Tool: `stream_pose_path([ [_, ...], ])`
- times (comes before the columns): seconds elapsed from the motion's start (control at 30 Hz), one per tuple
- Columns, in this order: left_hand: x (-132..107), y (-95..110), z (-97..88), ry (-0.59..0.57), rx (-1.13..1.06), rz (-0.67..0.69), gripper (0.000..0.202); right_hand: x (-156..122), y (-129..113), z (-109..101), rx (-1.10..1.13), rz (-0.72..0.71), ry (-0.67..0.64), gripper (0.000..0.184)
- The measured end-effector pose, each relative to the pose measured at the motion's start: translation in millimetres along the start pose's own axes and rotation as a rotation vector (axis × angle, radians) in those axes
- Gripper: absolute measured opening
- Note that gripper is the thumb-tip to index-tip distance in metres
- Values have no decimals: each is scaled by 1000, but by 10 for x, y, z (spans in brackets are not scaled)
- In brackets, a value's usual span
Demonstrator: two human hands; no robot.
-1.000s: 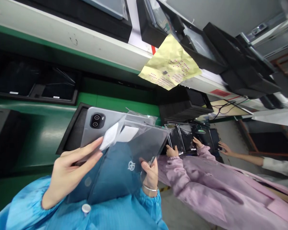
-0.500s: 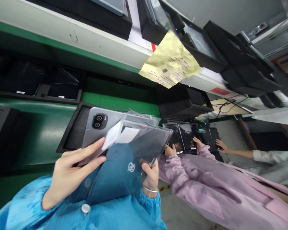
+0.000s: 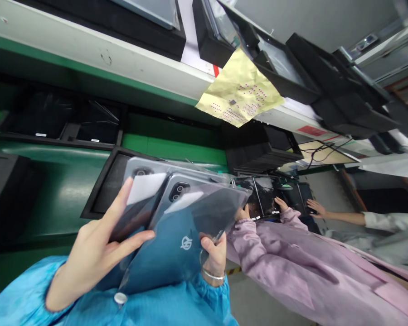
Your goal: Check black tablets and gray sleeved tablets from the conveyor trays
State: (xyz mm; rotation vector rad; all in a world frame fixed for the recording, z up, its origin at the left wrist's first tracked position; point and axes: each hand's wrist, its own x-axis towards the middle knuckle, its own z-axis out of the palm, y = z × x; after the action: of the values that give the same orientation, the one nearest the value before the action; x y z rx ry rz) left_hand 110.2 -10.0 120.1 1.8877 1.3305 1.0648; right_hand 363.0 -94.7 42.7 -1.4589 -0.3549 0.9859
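Note:
I hold a grey tablet (image 3: pixel 187 213) inside a clear plastic bag (image 3: pixel 221 199) in front of my blue smock. Its camera module shows through the plastic. My left hand (image 3: pixel 91 253) grips the bag's open end, forefinger stretched up beside a white label (image 3: pixel 144 186) and thumb pressed against the plastic. My right hand (image 3: pixel 215 254), with a bracelet at the wrist, is closed on the lower edge of the bagged tablet. A second camera shape shows near the bag's top left; I cannot tell if it is a reflection.
Behind the bag lies a black foam tray (image 3: pixel 104 190) on the green bench (image 3: pixel 61 190). More black trays (image 3: pixel 64 122) sit further back. A yellow dotted sheet (image 3: pixel 240 93) hangs from the shelf. A person in pink sleeves (image 3: pixel 258 244) handles dark tablets (image 3: pixel 268 197); another hand (image 3: pixel 314 208) reaches in.
The tablet has slid deeper into the bag, so the plastic covers its camera end. My left hand shifted from the white label to gripping the bag's end. My right hand kept its hold.

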Motion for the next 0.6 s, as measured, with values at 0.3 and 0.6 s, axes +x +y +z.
stream_pose_path([
  [0.3,202,206,-77,-17,384,297,82,-28,68,-67,4,-11,37,57],
  [0.6,75,250,-65,-49,613,385,67,-45,180,-176,-4,29,51,58],
])
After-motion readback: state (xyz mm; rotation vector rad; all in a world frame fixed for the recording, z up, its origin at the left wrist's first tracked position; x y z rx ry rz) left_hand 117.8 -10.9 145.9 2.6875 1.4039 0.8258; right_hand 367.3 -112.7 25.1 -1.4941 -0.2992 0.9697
